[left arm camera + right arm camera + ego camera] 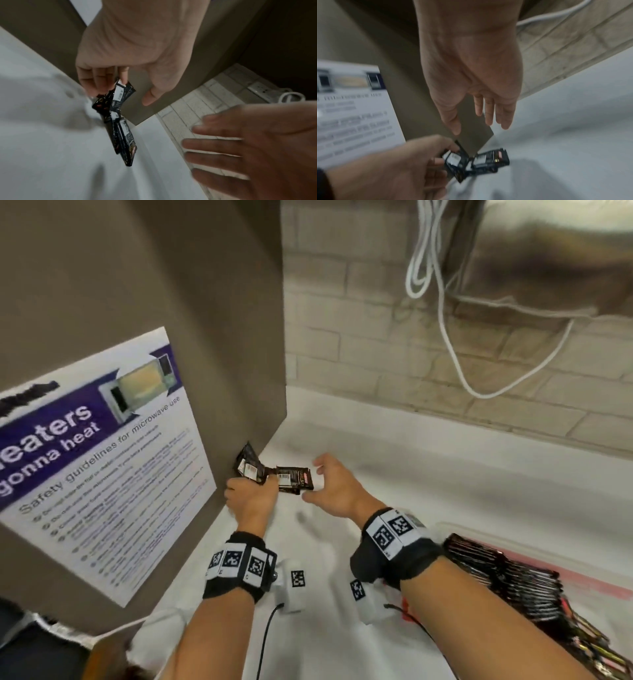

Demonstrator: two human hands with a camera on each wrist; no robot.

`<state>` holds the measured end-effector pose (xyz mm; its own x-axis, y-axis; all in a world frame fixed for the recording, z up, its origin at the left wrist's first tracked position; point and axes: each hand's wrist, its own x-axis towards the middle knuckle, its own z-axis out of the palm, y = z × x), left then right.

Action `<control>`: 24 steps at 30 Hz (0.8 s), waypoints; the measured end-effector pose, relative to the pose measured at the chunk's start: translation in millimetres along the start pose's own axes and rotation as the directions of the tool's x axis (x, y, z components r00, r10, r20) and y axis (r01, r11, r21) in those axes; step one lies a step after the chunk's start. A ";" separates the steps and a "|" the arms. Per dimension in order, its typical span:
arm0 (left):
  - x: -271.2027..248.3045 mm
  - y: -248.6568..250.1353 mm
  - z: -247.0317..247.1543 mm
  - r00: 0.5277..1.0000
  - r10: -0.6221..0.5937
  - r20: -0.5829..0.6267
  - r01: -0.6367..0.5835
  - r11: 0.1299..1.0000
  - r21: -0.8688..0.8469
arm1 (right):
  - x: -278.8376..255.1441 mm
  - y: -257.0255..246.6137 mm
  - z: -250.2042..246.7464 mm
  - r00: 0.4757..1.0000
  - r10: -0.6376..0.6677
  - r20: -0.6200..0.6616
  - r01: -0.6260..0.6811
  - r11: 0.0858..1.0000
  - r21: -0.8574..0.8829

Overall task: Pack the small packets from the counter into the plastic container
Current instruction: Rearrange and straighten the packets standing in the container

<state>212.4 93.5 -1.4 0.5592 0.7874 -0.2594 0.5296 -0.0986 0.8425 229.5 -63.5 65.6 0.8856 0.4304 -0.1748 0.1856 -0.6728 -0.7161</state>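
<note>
My left hand (263, 479) pinches a bunch of small black packets (249, 466) close to the brown panel. More joined black packets (295, 479) trail from it to the right, low over the white counter (462, 474). In the left wrist view the left hand (130, 89) grips the bunch of packets (120, 97), and the string hangs down. My right hand (317, 479) is open, fingers spread, just right of the trailing packets and not touching them. In the right wrist view the right hand (476, 125) hovers above the packets (489, 158). The plastic container (589, 583) lies at the lower right, with rows of packets (507, 577) in it.
A brown cabinet panel (205, 320) with a microwave safety poster (102, 460) stands hard at the left. The tiled wall (376, 337) runs behind the counter, with white cables (445, 337) hanging from a metal unit (555, 251).
</note>
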 end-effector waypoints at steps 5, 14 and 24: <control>18.5 -4.6 10.8 0.995 -0.074 0.061 0.074 0.997 -0.006 | 44.2 10.7 41.7 0.996 0.016 0.084 0.000 0.980 -0.198; 48.6 -0.9 34.6 0.995 -0.077 -0.065 0.073 0.995 -0.066 | 95.9 36.2 73.1 0.992 -0.084 0.090 0.109 0.934 -0.340; 55.0 -6.5 53.8 0.993 -0.039 -0.110 0.022 0.989 -0.149 | 111.9 59.6 90.0 0.973 -0.232 -0.011 0.214 0.914 -0.344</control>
<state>274.1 104.6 -46.5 0.4648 0.8527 -0.2386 0.4412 0.0106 0.8973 301.3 -1.3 -57.5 0.8228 0.5683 0.0031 0.5059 -0.7301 -0.4593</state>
